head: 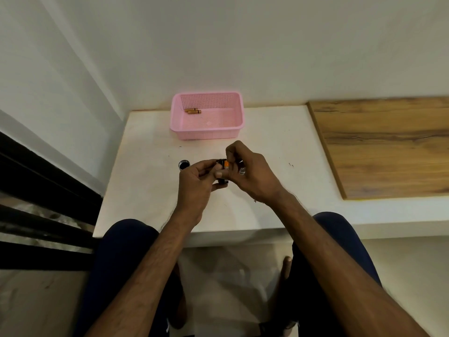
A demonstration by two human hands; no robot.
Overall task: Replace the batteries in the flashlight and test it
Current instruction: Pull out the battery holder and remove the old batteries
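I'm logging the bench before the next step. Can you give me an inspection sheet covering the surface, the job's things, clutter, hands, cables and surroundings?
Surface: white table with a few small dark specks; a wooden panel on its right side.
Job's things: black flashlight part held between both hands, with an orange battery at its top; two batteries lying in the pink basket; black cap on the table, left of the hands.
Clutter: nothing seen.
Hands: left hand grips the flashlight part; right hand pinches at the orange battery.
Cables: nothing seen.
Surroundings: white wall behind; dark bars at left.
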